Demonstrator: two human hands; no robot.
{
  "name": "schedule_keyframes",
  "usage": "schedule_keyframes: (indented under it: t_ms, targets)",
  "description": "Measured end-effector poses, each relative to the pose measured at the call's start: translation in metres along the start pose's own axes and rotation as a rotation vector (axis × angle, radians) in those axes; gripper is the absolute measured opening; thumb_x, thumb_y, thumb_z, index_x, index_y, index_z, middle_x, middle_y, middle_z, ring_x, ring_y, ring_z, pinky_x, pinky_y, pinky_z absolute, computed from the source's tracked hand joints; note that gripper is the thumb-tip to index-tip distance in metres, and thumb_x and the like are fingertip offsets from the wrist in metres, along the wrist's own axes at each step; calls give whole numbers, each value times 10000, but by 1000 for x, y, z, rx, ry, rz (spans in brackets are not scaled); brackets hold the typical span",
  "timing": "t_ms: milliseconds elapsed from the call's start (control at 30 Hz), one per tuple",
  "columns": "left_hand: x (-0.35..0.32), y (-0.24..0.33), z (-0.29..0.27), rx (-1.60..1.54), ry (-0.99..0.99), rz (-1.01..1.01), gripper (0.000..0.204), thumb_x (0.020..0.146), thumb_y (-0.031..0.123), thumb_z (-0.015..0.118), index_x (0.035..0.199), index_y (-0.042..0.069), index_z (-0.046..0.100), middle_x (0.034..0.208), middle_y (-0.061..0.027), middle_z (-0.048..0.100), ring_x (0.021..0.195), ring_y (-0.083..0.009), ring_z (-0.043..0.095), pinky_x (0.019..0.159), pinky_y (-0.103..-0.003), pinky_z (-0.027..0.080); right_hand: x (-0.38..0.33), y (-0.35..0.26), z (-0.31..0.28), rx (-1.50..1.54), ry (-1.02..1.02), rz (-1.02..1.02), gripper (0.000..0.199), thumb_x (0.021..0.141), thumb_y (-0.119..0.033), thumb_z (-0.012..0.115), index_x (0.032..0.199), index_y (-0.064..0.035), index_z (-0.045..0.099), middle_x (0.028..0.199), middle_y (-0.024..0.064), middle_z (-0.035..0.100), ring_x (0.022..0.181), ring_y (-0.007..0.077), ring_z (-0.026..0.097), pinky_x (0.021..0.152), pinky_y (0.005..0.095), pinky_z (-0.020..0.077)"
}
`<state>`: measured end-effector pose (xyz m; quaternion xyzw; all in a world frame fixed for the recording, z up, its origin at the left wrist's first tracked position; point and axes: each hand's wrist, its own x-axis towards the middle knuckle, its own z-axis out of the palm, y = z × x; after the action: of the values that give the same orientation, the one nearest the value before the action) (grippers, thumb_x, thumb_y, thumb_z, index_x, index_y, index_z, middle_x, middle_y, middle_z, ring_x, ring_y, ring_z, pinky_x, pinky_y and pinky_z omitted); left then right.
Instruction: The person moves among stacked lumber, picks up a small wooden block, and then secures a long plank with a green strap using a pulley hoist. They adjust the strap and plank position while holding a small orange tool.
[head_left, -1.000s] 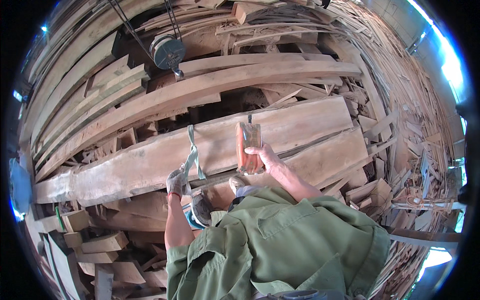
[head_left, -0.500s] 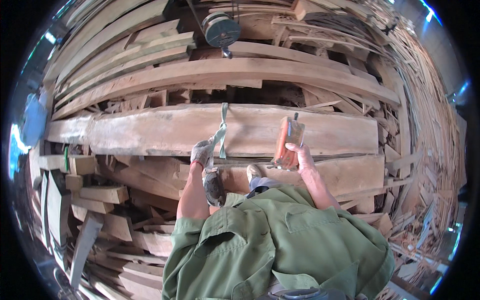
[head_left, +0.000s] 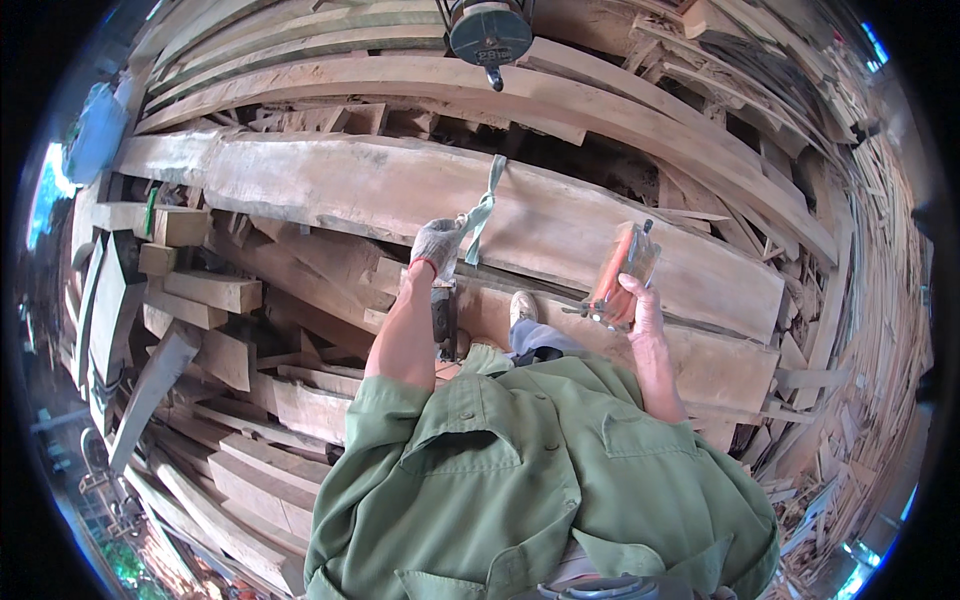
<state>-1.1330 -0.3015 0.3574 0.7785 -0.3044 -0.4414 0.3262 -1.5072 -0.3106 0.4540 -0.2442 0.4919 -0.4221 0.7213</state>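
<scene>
While standing over a heap of sawn timber, left hand (head_left: 437,245), in a pale work glove, closed around the lower end of a green strap (head_left: 484,208). Strap running up and over the top edge of a long thick plank (head_left: 380,190); far side of the loop hidden behind the wood. Right hand (head_left: 640,305), bare, wrapped around an orange control box (head_left: 622,268) held upright just above a lower slab (head_left: 700,350); thumb and buttons not distinguishable, front face turned partly away. Thin dark cable rising from the top of the box, soon lost against the boards. Overhead, a round grey-green hoist body (head_left: 490,30) cut off by the upper rim, small hook hanging below it. One pale shoe (head_left: 522,305) visible on the slab between the arms; the other foot mostly hidden by the left forearm and the green shirt (head_left: 540,480). Offcut blocks (head_left: 205,290) stacked at the left, edges bent by the lens; far right pile blurred into thin slats.
</scene>
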Motion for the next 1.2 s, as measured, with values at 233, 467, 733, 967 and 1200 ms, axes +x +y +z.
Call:
schedule_keyframes:
  t_ms: [233,467,733,967,1200]
  targets:
    - [19,-3,4,-94,97,-4,694,841,438,717,1308,-33,511,1027,-142,709,946,-197,649,831,-308,491,5,2,-5,9,-26,-18,398,773,-175,716,1124,-54,573,933,37,638,796,160,647,733,335,561]
    - [40,16,0,0,137,70,778,798,360,727,1406,6,396,1143,-140,690,1121,-266,627,951,-350,469,17,7,-15,-24,61,61,447,775,-142,705,1190,-43,572,1026,39,647,872,173,657,793,337,562]
    - [77,36,-18,-86,151,164,702,801,210,712,1391,10,386,1049,-132,717,988,-252,680,825,-333,535,25,9,-27,-66,63,69,442,771,-126,686,1185,-32,561,1020,54,631,912,193,645,826,361,554]
    - [120,8,-17,-502,278,21,705,780,174,738,1377,-13,412,969,-124,691,891,-222,658,765,-312,528,40,24,-39,-100,94,160,551,739,-159,722,1229,-25,508,1044,71,600,924,203,627,819,368,544]
    - [138,-9,-23,-438,177,-3,634,807,74,668,1365,-72,404,1062,-135,676,928,-174,633,782,-261,509,47,36,-48,-144,137,186,535,739,-171,720,1209,-5,526,1028,72,616,914,200,634,818,362,543]
